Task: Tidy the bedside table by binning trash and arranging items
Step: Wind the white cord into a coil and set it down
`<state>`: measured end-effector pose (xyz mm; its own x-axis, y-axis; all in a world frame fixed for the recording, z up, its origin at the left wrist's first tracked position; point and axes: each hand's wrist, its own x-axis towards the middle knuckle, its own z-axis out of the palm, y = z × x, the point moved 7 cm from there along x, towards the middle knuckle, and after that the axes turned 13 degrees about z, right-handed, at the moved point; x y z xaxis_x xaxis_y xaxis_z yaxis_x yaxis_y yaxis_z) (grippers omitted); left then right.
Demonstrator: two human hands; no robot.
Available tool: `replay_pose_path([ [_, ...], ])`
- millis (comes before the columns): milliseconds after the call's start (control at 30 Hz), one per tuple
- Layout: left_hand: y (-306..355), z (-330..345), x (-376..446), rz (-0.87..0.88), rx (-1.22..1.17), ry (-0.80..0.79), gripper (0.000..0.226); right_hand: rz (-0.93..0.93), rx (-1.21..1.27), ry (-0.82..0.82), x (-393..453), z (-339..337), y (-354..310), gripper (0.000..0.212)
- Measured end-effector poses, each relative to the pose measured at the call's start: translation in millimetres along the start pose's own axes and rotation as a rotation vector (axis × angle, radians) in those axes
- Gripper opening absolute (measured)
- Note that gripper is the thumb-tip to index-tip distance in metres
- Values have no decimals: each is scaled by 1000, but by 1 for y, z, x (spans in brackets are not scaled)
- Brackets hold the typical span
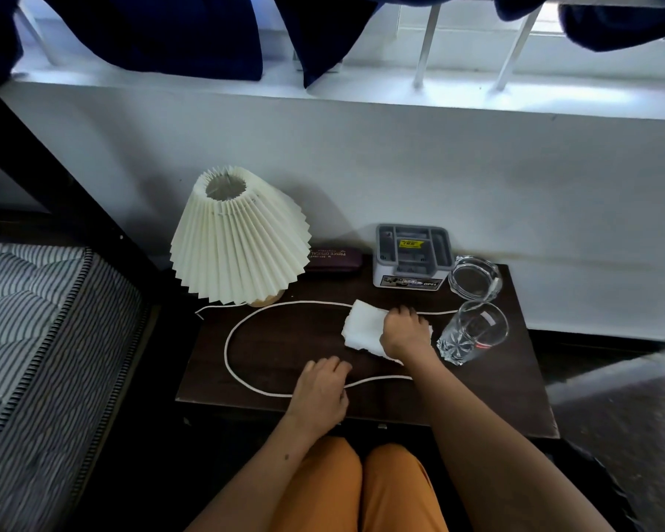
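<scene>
Curled over a white folded cloth (361, 327), the right hand (404, 332) grips it against the dark wooden bedside table (269, 351), knuckles up, the forearm coming in from the near right. Just near of it the left hand (321, 389) rests on the tabletop with fingers bent over a white cord (229, 353); whether it actually pinches the cord I cannot tell. That cord runs in a wide loop across the table, passing under the cloth and on to the right. At the far left of the surface stands a lamp with a pleated cream shade (239, 240), and beside it, against the wall, lies a dark maroon glasses case (334, 259). Right of that sits a grey compartmented organiser box (411, 255), with a glass ashtray (475, 278) touching its right side and a cut-glass tumbler (473, 332) just near of the ashtray, close to the right hand. A white wall rises behind the table to a window ledge with dark blue curtains (162, 36). A striped mattress (43, 324) lies on the left, and orange trousers (361, 489) show at the near edge.
</scene>
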<state>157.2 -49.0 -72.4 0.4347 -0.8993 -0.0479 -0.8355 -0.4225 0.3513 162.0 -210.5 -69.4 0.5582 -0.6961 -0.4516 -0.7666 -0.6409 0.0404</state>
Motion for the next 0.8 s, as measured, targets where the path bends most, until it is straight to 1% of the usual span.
replay_pose_path([
  [133, -2, 4, -3, -19, 68, -10, 42, -18, -51, 9, 4, 0, 1, 48],
  [267, 0, 9, 1, -8, 133, -60, 43, -37, -87, 13, 5, -2, -1, 44],
  [500, -2, 9, 4, -15, 189, -105, 37, -124, -24, 34, -1, 0, -14, 32],
  [600, -7, 1, 4, -32, 180, -77, 33, -145, -31, 150, -4, -11, -11, 35],
  [733, -11, -13, 3, -64, 164, -5, 35, -213, -13, 349, -10, -40, -10, 40],
  [800, -12, -19, 2, -78, 160, 34, 35, -247, -20, 444, -14, -57, -9, 38],
])
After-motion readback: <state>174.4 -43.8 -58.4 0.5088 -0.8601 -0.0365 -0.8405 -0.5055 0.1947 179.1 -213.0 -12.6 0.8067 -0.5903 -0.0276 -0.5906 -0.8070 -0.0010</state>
